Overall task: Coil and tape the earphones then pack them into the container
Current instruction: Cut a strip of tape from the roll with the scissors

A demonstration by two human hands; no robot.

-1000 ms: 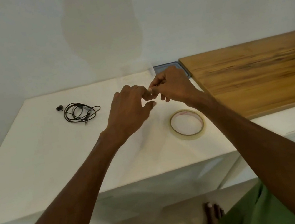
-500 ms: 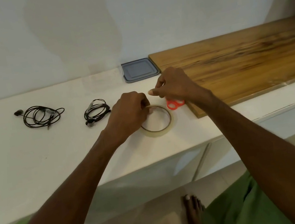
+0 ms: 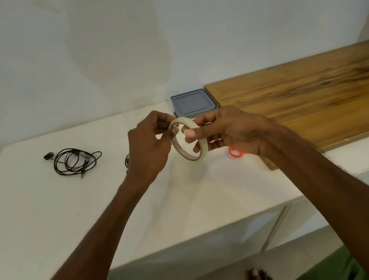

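While the left hand (image 3: 148, 150) and right hand (image 3: 232, 131) pinch the thin translucent tape ring (image 3: 203, 145) between them, coiled black earphones (image 3: 75, 162) lie on the white desk (image 3: 44, 212) farther left

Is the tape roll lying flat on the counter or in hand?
In hand: the left hand and right hand both grip the tape roll, held on edge above the counter.

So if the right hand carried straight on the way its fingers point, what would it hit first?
The right hand points leftward and grips the tape roll; carried on, it would probably meet the left hand, which pinches the roll's far side. Depth is unclear from one view.
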